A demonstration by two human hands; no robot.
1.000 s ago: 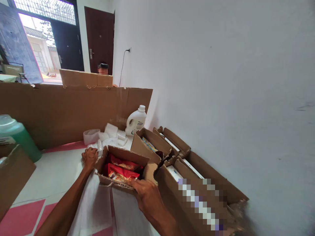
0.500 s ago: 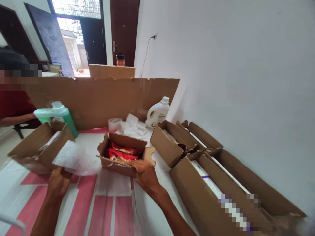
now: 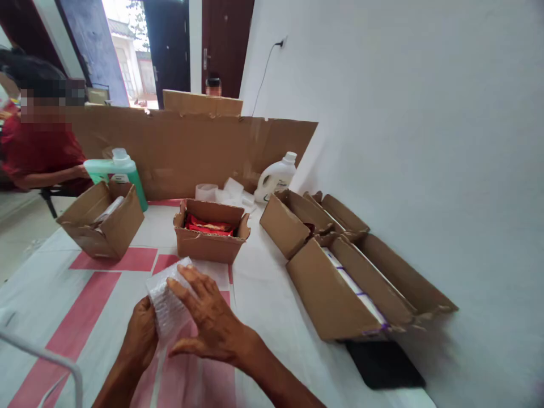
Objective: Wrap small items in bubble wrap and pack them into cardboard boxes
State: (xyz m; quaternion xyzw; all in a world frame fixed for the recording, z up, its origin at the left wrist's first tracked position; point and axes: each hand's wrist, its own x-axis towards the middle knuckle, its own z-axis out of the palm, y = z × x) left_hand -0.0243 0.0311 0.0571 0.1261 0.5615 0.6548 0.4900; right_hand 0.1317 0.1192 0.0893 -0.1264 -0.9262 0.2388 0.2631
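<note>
A clear piece of bubble wrap (image 3: 165,303) is gripped along its left edge by my left hand (image 3: 142,333), above the table's near part. My right hand (image 3: 212,320) lies against the sheet's right side with fingers spread; fingertips seem to touch its upper part. Just beyond my hands stands a small open cardboard box (image 3: 208,247), and red packets (image 3: 208,225) show inside it. Left of that box is another open cardboard box (image 3: 121,229) with a pale wrapped item in it.
A green liquid bottle (image 3: 140,187) and a white jug (image 3: 278,177) stand at the back near a tape roll (image 3: 206,192). Longer cardboard boxes (image 3: 327,294) line the right side, beside a black flat object (image 3: 386,362). A cardboard panel (image 3: 199,150) borders the far edge; a person sits beyond it.
My right hand has left the box of red packets and moved onto the bubble wrap. My left hand has brought the wrap right and nearer. The box's right flap now stands up; the view has shifted.
</note>
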